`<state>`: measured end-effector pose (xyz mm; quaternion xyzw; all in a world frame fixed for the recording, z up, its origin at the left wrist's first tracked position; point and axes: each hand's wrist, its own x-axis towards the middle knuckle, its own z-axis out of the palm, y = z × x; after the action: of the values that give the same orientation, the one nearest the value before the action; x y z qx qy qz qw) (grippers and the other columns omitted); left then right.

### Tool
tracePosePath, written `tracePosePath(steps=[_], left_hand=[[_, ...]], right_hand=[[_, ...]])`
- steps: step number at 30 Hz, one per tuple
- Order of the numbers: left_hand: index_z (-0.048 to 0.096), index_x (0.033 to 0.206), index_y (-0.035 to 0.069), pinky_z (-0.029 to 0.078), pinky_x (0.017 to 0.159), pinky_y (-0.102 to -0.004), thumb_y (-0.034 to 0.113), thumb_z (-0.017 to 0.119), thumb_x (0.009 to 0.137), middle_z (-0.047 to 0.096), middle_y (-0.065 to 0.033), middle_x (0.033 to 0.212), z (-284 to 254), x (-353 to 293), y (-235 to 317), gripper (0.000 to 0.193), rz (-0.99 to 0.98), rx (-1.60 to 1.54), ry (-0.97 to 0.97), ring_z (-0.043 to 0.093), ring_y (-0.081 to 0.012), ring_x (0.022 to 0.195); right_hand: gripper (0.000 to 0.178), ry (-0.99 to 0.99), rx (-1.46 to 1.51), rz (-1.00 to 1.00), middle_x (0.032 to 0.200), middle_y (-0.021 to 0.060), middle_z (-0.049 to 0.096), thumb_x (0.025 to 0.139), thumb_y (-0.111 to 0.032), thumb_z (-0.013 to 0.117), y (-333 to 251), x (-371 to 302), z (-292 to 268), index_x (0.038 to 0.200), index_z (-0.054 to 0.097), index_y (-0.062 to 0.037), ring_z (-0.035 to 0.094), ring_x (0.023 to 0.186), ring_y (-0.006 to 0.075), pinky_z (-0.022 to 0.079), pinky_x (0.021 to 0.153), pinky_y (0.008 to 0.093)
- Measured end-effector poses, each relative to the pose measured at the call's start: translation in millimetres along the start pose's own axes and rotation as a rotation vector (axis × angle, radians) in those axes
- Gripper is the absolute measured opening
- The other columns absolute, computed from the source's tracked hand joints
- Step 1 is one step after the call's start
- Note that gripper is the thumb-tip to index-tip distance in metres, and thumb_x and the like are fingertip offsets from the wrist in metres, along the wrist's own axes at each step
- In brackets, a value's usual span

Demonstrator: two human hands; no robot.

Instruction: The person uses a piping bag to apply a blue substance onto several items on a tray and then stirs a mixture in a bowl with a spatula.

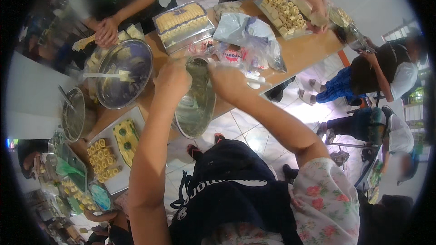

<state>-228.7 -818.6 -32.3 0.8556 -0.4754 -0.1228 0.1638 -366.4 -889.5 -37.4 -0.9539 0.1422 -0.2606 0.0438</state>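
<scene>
We see the left hand (175, 78) clenched on the rim of a metal bowl (196, 117), tilted between both hands and bodyward. Right hand (229, 80) blurred opposite; we cannot tell its grip.

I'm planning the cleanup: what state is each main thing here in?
Nearest metal bowl: held tilted, smeared inside
Large metal bowl: smeared inside, spatula across it
Deep metal pot: uncovered, utensil inside
Rectangular cake: frosted, looks uncut
Small cubes: cut, uncovered
Rolls: uncovered, set in rows
Long yellow cake: uncovered, decorated in green
Plastic bag: crumpled
</scene>
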Motion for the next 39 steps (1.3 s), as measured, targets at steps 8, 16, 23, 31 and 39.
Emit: tracePosePath(steps=[8,16,23,31,39], left_hand=[[0.053,0.106,0.010,0.040,0.081,-0.0455,0.007,0.041,0.072,0.053,-0.0172,0.104,6,0,6,0.037,0.036,-0.030,0.014,0.050,-0.0334,0.097],[0.051,0.111,0.010,0.039,0.083,-0.0472,0.008,0.039,0.072,0.051,-0.0155,0.111,1,1,5,0.040,-0.025,-0.041,-0.085,0.049,-0.0324,0.101],[0.051,0.111,0.013,0.038,0.084,-0.0484,0.008,0.042,0.072,0.051,-0.0130,0.112,3,0,3,0.041,0.026,-0.100,-0.039,0.047,-0.0306,0.104],[0.051,0.111,0.013,0.038,0.083,-0.0497,0.008,0.042,0.072,0.052,-0.0120,0.110,2,0,-3,0.041,0.061,-0.120,-0.017,0.048,-0.0305,0.103],[0.055,0.104,0.011,0.038,0.081,-0.0507,0.010,0.040,0.074,0.050,-0.0148,0.110,7,-7,-6,0.033,0.089,-0.024,0.037,0.047,-0.0334,0.102]], right_hand=[[0.023,-0.400,0.073,0.419,0.071,0.0166,0.059,0.074,-0.018,0.048,-2,-87,86,0.092,0.052,-0.0038,0.059,0.068,0.0339,0.046,0.057,0.0425],[0.014,-0.480,-0.084,0.314,0.068,0.0145,0.060,0.075,-0.014,0.046,26,-22,32,0.085,0.052,-0.0050,0.060,0.062,0.0295,0.047,0.051,0.0393],[0.020,-0.490,0.058,0.314,0.070,0.0165,0.059,0.076,-0.013,0.044,-3,-74,53,0.091,0.049,-0.0014,0.060,0.065,0.0319,0.047,0.055,0.0399],[0.015,-0.467,0.202,0.294,0.068,0.0174,0.058,0.074,-0.010,0.043,25,-66,40,0.085,0.050,-0.0023,0.059,0.063,0.0327,0.046,0.054,0.0425],[0.022,-0.721,0.424,0.426,0.074,0.0206,0.059,0.080,-0.013,0.039,1,-45,43,0.095,0.048,0.0002,0.059,0.070,0.0343,0.046,0.060,0.0446]])
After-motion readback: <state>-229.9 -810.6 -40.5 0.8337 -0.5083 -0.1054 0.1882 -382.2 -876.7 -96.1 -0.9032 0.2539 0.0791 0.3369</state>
